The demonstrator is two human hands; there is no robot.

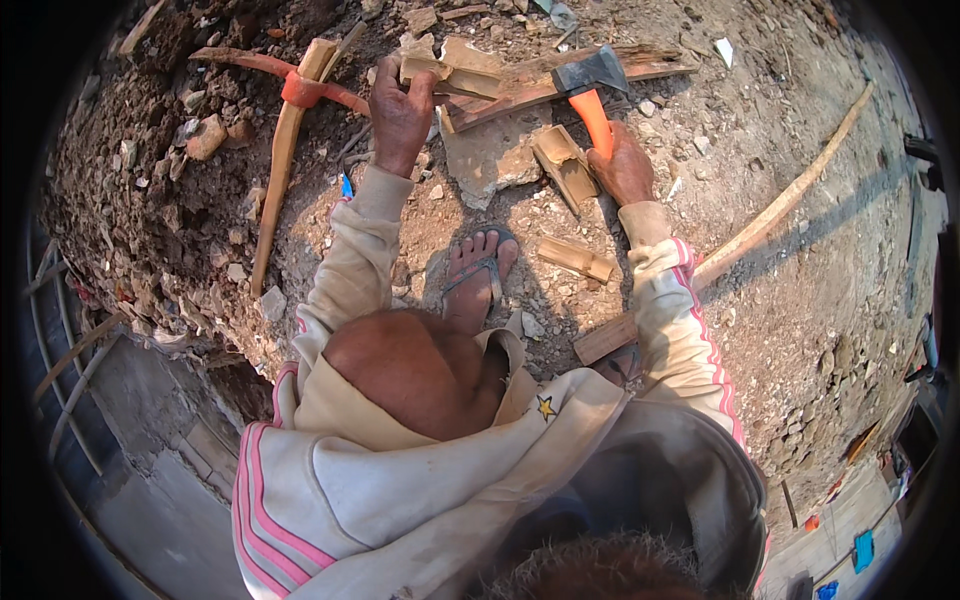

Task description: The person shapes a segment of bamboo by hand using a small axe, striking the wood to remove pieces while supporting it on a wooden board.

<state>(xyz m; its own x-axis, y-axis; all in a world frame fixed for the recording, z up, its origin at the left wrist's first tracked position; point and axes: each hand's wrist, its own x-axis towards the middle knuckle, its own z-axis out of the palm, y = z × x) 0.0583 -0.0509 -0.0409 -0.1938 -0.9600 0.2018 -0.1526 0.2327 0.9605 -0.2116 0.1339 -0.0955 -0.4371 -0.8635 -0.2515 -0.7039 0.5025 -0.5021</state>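
My right hand (627, 168) is wrapped round the orange handle of a hatchet (592, 72). Its dark head lies over a weathered reddish plank (520, 97) on the ground. Between the fingers and thumb of my left hand (402, 118) is a short piece of split bamboo (465, 80), held at the plank's left end. Just left of the right hand lies another split bamboo piece (566, 165). A smaller bamboo piece (577, 258) rests nearer to me, beside my sandalled foot (474, 285).
A pickaxe (283, 170) with a red head and wooden handle leans on rubble at the left. A long curved pole (790, 200) stretches across the right side. Flat broken stone (478, 165) sits below the plank. A squared timber end (606, 338) lies by my right forearm.
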